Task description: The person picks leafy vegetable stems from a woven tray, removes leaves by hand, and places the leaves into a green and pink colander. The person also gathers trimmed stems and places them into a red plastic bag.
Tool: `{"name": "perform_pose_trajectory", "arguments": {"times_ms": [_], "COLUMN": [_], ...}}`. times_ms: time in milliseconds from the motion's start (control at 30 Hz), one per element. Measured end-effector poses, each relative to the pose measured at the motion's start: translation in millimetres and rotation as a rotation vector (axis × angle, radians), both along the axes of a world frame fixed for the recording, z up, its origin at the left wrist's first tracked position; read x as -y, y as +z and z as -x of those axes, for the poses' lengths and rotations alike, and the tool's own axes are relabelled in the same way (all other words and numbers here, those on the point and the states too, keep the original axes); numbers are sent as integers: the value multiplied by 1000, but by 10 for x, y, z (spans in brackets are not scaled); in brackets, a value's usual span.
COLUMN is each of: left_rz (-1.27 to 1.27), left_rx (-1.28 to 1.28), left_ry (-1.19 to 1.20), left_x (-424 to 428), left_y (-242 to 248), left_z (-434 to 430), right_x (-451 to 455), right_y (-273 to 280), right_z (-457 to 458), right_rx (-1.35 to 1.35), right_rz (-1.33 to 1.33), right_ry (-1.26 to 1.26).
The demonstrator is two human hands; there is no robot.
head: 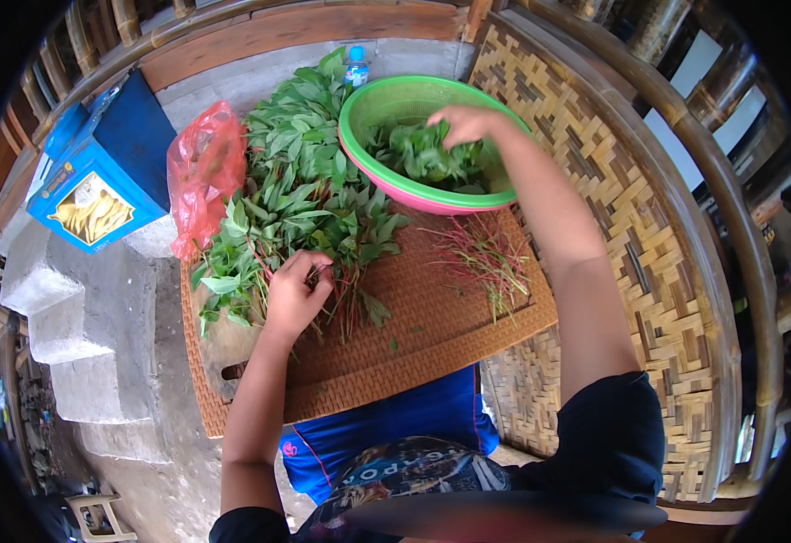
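Observation:
A large pile of leafy green stalks point(300, 197) with reddish stems lies on the brown woven-pattern table point(395, 366). My left hand point(301, 288) is at the near side of the pile, its thumb and fingers closed on a reddish stem. My right hand point(466, 127) is over the green plastic colander point(429, 197), fingers apart and curved just above the loose leaves point(429, 156) in it; whether it still touches a leaf is unclear. A pink basin point(395, 197) sits under the colander. Bare reddish stems point(483, 261) lie in a heap near the table's right side.
A wooden cutting board point(222, 353) lies partly under the pile. A red plastic bag point(206, 173) is at the table's left edge, beside a blue box point(123, 156). A water bottle point(356, 68) stands behind the colander. A woven bamboo panel point(592, 224) borders the right side.

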State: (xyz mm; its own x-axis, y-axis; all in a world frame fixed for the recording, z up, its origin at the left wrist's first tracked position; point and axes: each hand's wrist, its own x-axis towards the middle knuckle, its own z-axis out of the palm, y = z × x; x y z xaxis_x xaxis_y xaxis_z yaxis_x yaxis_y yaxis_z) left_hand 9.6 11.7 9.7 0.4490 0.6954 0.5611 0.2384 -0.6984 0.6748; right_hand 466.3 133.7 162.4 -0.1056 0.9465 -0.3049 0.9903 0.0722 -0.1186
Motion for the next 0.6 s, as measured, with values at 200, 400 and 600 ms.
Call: {"name": "perform_pose_trajectory", "arguments": {"times_ms": [200, 400, 600], "left_rz": [29, 52, 9], "left_rx": [-36, -74, -52], "left_ry": [-10, 6, -7], "left_x": [28, 22, -3], "left_y": [22, 13, -6], "left_z": [-19, -15, -10], "right_x": [101, 86, 94], "right_y": [586, 462, 379], "right_z": [-230, -322, -218], "right_rx": [-134, -159, -134], "right_rz": [-223, -385, -584], "right_ry": [-190, -115, -134]}}
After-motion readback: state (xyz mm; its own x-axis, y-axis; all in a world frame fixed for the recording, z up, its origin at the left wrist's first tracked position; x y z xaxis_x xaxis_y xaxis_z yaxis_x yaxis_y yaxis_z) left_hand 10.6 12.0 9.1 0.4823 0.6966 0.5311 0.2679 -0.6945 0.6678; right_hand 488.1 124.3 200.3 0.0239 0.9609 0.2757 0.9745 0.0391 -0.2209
